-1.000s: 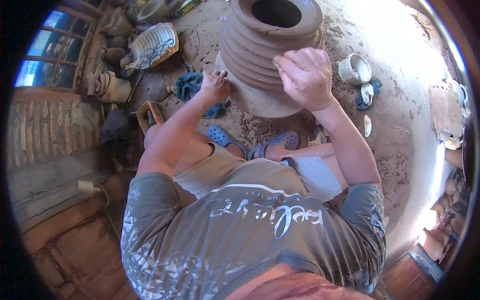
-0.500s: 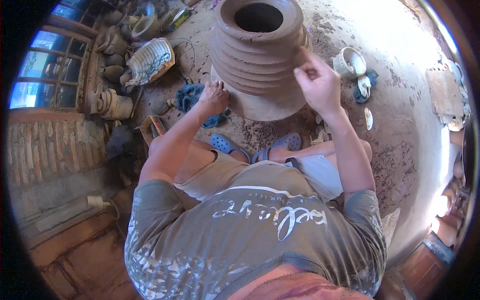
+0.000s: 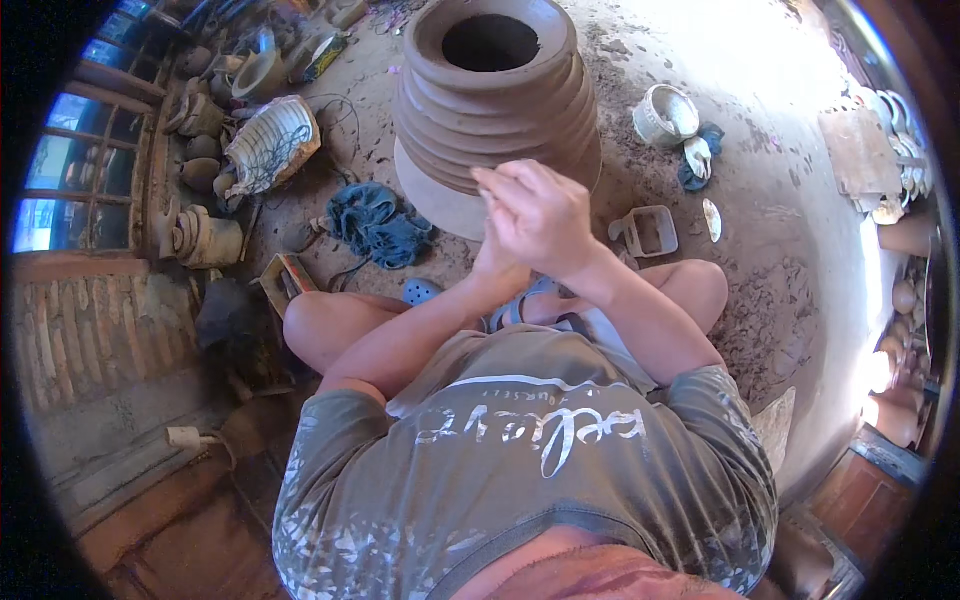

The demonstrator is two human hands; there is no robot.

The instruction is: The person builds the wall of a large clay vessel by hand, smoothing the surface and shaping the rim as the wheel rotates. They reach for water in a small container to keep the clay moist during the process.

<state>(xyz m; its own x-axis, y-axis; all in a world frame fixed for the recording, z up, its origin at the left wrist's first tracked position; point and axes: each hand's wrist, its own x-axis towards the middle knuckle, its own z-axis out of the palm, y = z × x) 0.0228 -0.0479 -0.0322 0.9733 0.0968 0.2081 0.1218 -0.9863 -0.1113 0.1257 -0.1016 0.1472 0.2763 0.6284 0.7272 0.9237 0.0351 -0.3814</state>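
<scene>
A large brown clay pot (image 3: pixel 490 115) with ridged walls and a dark round mouth stands upright before me. Beneath it is a pale round base (image 3: pixel 425 195). My hands meet in front of the pot's lower near side, apart from its wall as far as I can tell. My right hand (image 3: pixel 548 215) lies over the left, its fingers curled and pressed together toward the pot; what they hold, if anything, is hidden. Most of my left hand (image 3: pixel 500 258) is covered by the right, and its fingers do not show clearly.
A dark blue cloth (image 3: pixel 375 225) lies left of the base. To the right are a pale bucket (image 3: pixel 667 117), a clear rectangular tub (image 3: pixel 650 232) and a white glove-like thing (image 3: pixel 698 158) on dark cloth. A ribbed basket (image 3: pixel 272 145) and several pots line the left wall.
My left hand has left the base and my right hand the pot's right side; both came together in front of it. The view has shifted, so the pot appears slightly further left.
</scene>
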